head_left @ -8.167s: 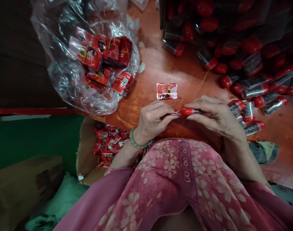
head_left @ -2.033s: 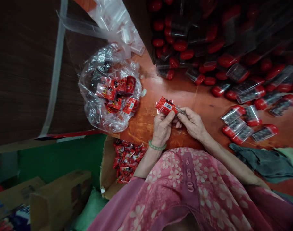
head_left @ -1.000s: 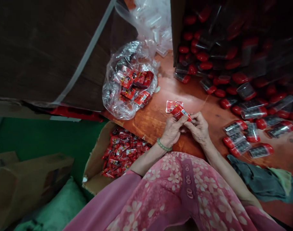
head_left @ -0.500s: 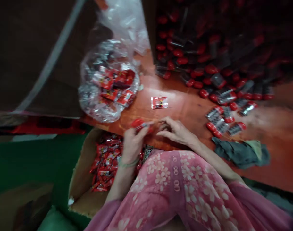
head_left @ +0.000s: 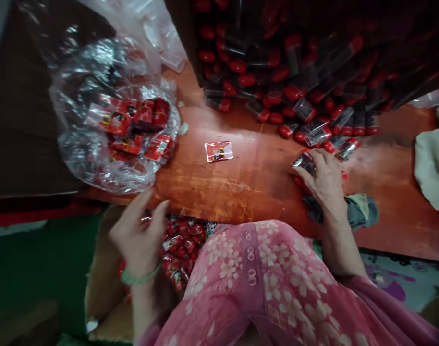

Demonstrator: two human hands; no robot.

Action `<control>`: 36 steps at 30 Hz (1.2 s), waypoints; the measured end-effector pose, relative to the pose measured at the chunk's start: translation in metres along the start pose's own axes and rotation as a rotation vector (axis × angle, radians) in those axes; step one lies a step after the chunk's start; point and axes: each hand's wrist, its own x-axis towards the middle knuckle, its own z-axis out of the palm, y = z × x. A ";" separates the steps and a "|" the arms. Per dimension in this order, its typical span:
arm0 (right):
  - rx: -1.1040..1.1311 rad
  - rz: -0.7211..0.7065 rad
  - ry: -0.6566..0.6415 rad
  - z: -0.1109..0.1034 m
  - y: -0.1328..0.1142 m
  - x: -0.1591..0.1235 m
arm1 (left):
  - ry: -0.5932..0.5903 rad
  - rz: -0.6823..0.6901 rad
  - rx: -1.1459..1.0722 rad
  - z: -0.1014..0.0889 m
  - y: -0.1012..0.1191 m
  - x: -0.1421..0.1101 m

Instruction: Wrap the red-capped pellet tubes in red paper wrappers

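My left hand hovers with fingers spread over a cardboard box full of small red packets, holding nothing. My right hand rests on the orange table among a few clear tubes with red caps, its fingers curled around one tube. A single red packet lies flat on the table between the two hands, touched by neither.
A crumpled clear plastic bag with several red packets sits at the left. A big heap of red-capped tubes fills the back. A dark cloth lies by my right wrist, a pale cloth at the right edge.
My left hand carried a filled red packet from the table down over the box and now holds nothing. My right hand moved right to the loose tubes and closed on one.
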 end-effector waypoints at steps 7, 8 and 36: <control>-0.115 -0.132 -0.149 0.014 -0.029 0.010 | -0.176 0.381 0.098 0.128 0.023 0.094; -0.122 -0.166 -0.177 0.014 -0.032 0.011 | -0.191 0.391 0.107 0.137 0.021 0.098; 1.334 0.235 -0.242 0.073 -0.074 0.016 | -0.048 0.248 0.009 0.152 0.010 0.096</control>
